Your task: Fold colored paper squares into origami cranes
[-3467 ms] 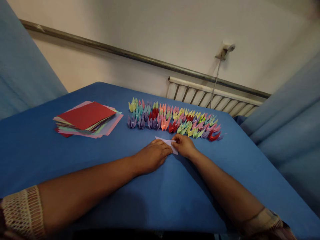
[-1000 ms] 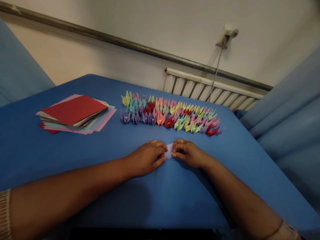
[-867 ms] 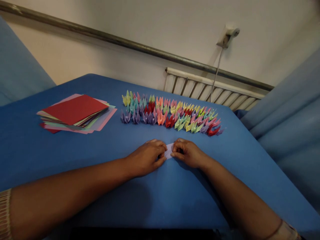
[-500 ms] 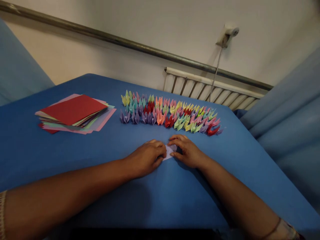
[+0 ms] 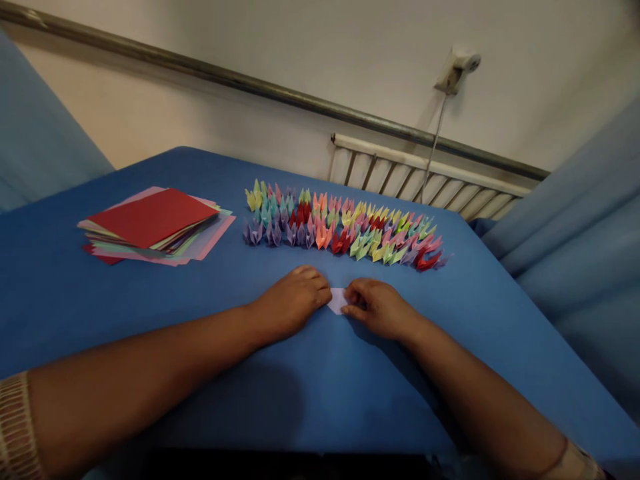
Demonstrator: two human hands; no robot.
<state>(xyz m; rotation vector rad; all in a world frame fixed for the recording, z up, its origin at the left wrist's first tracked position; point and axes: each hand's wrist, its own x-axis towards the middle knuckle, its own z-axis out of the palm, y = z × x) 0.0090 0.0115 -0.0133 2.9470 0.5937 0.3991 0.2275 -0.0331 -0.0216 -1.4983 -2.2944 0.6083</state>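
Observation:
A small pale lilac folded paper lies on the blue table between my hands. My left hand rests palm down at its left edge, fingers curled and pressing on it. My right hand pinches its right side, fingers bent over the paper. Only a small part of the paper shows between the fingers.
Rows of many small coloured folded paper figures stand just beyond my hands. A stack of coloured paper sheets, red on top, lies at the far left. A white railing and wall stand behind the table. Blue curtains hang on both sides.
The paper has become smaller, from a flat pointed shape to a small piece between my fingers. Both hands have shifted slightly over it and stayed on it.

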